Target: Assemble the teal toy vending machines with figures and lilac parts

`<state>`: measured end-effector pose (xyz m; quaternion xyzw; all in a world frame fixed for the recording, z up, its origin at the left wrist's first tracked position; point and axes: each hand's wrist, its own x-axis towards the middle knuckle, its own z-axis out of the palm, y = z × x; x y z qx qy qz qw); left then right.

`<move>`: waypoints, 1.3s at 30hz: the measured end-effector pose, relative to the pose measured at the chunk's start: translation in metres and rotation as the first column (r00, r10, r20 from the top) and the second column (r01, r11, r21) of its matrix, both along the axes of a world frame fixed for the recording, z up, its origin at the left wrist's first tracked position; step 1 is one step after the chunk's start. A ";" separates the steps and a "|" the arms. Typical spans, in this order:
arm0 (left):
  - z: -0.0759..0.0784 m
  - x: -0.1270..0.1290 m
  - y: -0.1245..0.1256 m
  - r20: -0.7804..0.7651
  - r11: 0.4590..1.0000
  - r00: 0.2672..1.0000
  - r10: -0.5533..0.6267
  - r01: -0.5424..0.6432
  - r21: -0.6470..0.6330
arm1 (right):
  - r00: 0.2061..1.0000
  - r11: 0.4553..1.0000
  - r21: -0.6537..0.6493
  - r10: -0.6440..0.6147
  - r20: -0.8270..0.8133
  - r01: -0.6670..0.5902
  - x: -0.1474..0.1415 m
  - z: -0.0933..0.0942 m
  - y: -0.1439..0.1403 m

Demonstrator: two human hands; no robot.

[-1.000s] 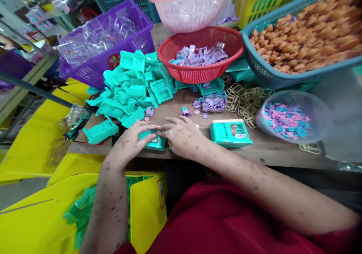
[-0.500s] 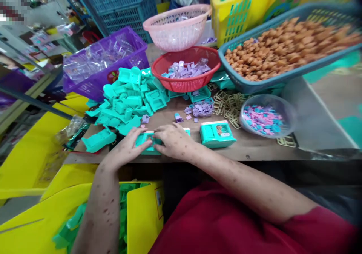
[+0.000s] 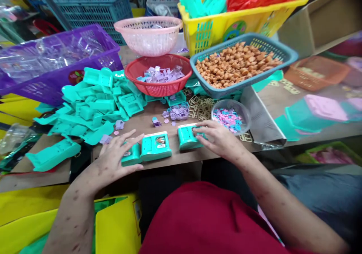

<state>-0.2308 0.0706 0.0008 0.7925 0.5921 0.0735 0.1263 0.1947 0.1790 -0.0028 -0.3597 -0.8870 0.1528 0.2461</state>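
Three turquoise plastic toy casings stand in a row along the front edge of the bench. My left hand (image 3: 117, 154) is at the leftmost casing (image 3: 132, 156), its fingers and thumb spread around it and partly hiding it. The middle casing (image 3: 155, 145), with a small brown piece under a clear round window, stands untouched between my hands. My right hand (image 3: 220, 137) has its fingers bent over the right end of the third casing (image 3: 186, 137). That end is hidden under the fingers.
Turquoise shells (image 3: 93, 103) are heaped at left by a purple crate (image 3: 93, 63). Behind stand a red basket (image 3: 161, 91) of lilac parts and a blue-grey basket (image 3: 217, 91) of brown pieces. A clear bowl (image 3: 245, 120) holds small coloured parts.
My view has swung to the right. My hands, close together over one casing before, are now apart, with the right hand moved over to the rightmost casing.
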 end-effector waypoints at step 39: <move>0.045 0.080 0.017 -0.045 0.989 0.988 -0.147 0.145 -0.044 | 0.990 0.995 -0.087 -0.051 -0.132 0.039 0.021 -0.028 -0.049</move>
